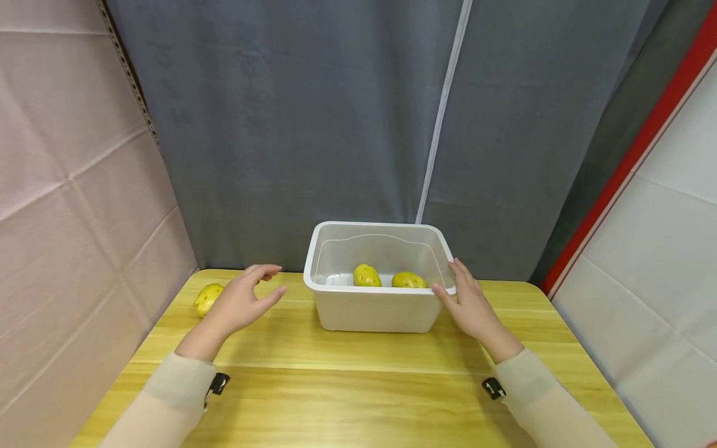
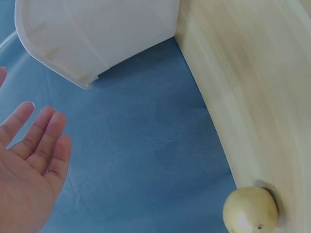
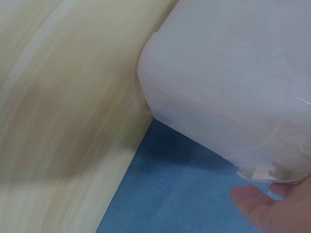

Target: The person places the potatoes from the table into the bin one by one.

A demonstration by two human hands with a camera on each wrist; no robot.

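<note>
A white plastic bin (image 1: 370, 311) stands on the wooden table, with two yellow potatoes (image 1: 366, 275) inside it on its floor. My right hand (image 1: 470, 308) touches the bin's front right corner, thumb at the front rim and fingers along the right side. In the right wrist view, those fingers (image 3: 252, 201) extend right by the rim's underside. To the left of the bin my left hand (image 1: 243, 298) hovers with its fingers spread, holding nothing. Another potato (image 1: 208, 298) lies on the table beyond the left wrist, partly hidden by that hand; the left wrist view shows it too.
The wooden table (image 1: 336, 398) ends at a grey curtain (image 1: 308, 124) close behind the bin. White panels flank it: a left wall (image 1: 73, 218) and a right wall (image 1: 661, 267) with a red edge strip (image 1: 633, 152).
</note>
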